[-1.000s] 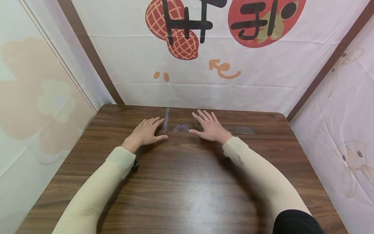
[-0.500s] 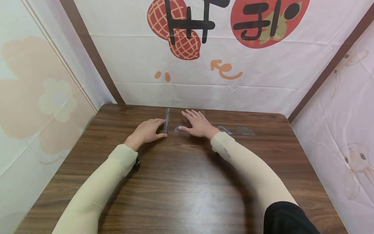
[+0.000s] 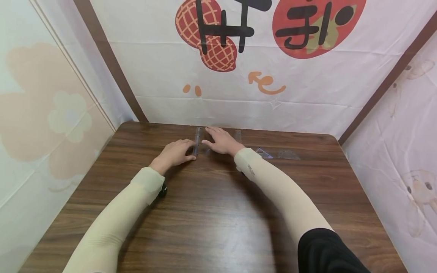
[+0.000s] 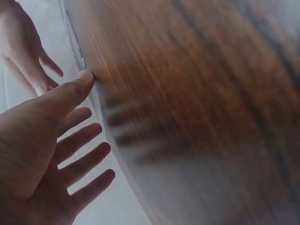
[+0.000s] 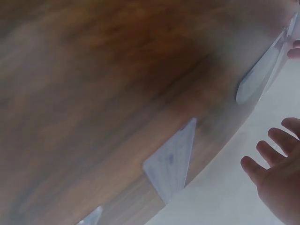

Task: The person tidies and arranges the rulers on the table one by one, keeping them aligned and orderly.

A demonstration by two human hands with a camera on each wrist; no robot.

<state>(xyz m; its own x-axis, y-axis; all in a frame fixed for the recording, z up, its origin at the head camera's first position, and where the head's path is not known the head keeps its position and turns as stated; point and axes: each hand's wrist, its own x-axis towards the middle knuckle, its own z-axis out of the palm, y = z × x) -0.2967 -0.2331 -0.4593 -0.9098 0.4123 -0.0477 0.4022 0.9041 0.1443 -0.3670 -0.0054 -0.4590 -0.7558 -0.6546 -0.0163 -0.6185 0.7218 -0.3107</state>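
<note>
a clear straight ruler (image 3: pixel 197 137) lies near the far edge of a dark wood-grain table (image 3: pixel 205 212), pointing away from a person whose two bare hands flank it. the left hand (image 3: pixel 175 153) is at the ruler's left side, its fingers extended and spread in the left wrist view; whether they touch the plastic cannot be made out. to the ruler's right, the right hand (image 3: pixel 222 142) has its fingers straight and gripping nothing, thumb held out, above a small clear piece (image 3: pixel 207 151) that it largely hides from the head camera. a second clear strip (image 3: pixel 238 135) lies just beyond the right wrist, near the table's far edge. farther right are a clear triangle (image 3: pixel 264 153) with bluish markings and, just beside it, a half-round protractor (image 3: pixel 288 154), faint against the wood. pale sleeves (image 3: pixel 286 189) cover both forearms; a black sleeve (image 3: pixel 324 250) shows higher on the right arm. behind the table, a creased white backdrop (image 3: pixel 225 108) carries red peanuts, black characters and orange marks.
</note>
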